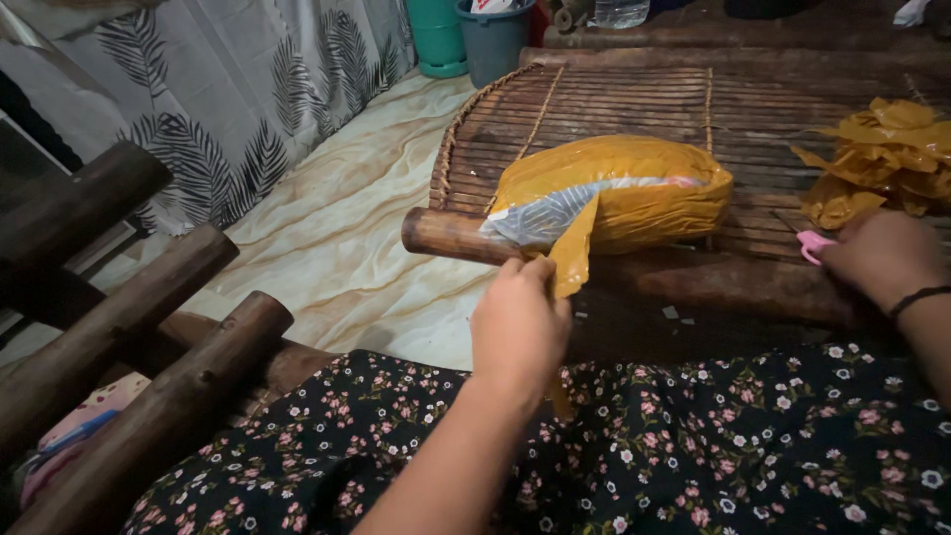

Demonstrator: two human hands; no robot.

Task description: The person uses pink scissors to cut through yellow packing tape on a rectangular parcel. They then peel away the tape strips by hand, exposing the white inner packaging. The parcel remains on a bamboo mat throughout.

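Two hands were at work: our left hand [517,322] pinched a yellow flap [573,253] peeled off the parcel [634,193], which lay on the slatted surface [594,104]. Our right hand [882,256] closed on pink scissors [814,244]. We judged unwrapping half done; next called for a steady pull or cut.

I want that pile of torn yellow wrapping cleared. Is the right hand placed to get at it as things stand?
Probably yes. The right hand lies just below the torn yellow wrapping on the slatted bench, nothing between them, though its fingers already hold a small pink tool.
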